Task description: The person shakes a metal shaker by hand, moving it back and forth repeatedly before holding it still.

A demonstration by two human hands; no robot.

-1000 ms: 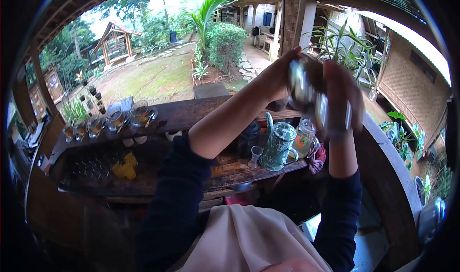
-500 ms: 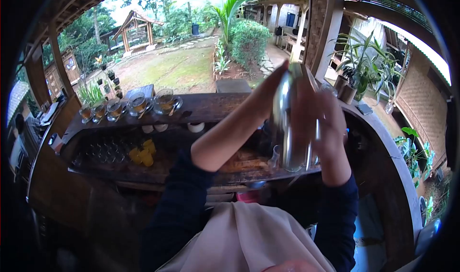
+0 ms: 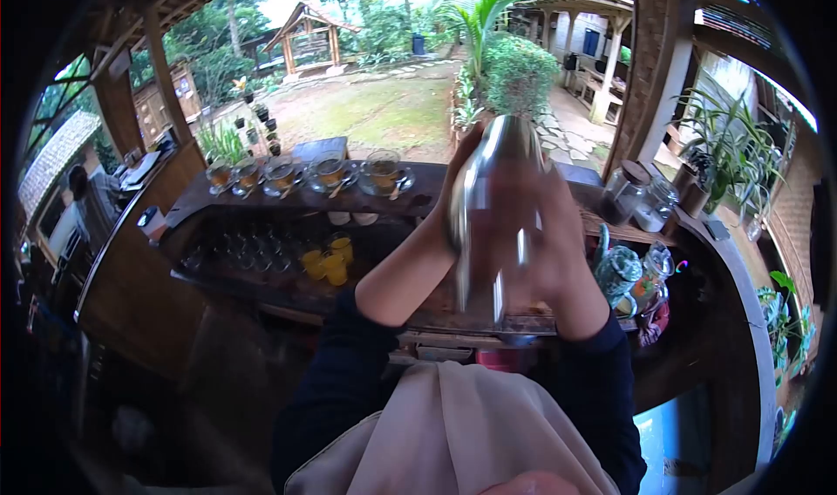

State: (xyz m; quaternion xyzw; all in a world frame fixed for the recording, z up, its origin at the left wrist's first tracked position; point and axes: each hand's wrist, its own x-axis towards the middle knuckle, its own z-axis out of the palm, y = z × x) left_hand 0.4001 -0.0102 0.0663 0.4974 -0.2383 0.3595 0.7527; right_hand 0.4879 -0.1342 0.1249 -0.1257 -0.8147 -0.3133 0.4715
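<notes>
A shiny metal cocktail shaker [image 3: 510, 135] is held up before my chest, tilted and smeared by motion. My left hand [image 3: 455, 186] is wrapped round its left side, mostly behind it. On the near right side, my right hand [image 3: 551, 233] presses against the metal, its fingers blurred. The lower end of the shaker hangs above the wooden bar counter. Whatever is inside the shaker is hidden.
Several glass cups of brown drink on saucers [image 3: 382, 174] line the counter's far ledge [image 3: 301, 200]. Yellow cups [image 3: 335, 267] and clear glasses [image 3: 253, 251] stand on the lower shelf. At right are lidded jars [image 3: 626, 190], a green patterned pot [image 3: 617, 273] and a glass pitcher [image 3: 654, 273].
My view has turned left and the scene has shifted right. The shaker and both hands have moved left in view; both hands still hold it.
</notes>
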